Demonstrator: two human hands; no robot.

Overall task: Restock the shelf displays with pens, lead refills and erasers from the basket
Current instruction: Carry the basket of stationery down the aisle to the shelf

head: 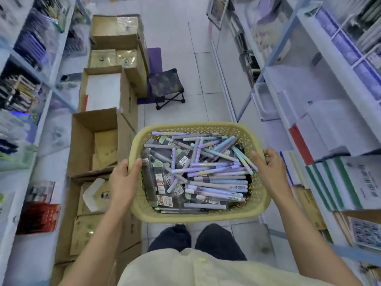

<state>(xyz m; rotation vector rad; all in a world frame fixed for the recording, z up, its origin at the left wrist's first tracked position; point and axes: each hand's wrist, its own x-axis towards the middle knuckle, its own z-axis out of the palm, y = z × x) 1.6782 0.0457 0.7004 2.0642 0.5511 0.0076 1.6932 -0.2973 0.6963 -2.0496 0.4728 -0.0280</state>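
Both hands gripped the yellow perforated plastic basket [198, 215], left hand [123, 182] and right hand [268, 170] on opposite rims. Pastel pens [216, 162] and lead-refill packs [160, 180] lay heaped inside; tilting it could probably spill them.

The basket [195, 218] is in the middle of the frame, with pens [216, 170] piled in it. The left hand [123, 178] holds its left rim and the right hand [268, 168] holds its right rim. Boxes [99, 141] stand in a row to the left. A stool [165, 83] is above the basket. Shelves [329, 58] run down both side edges.
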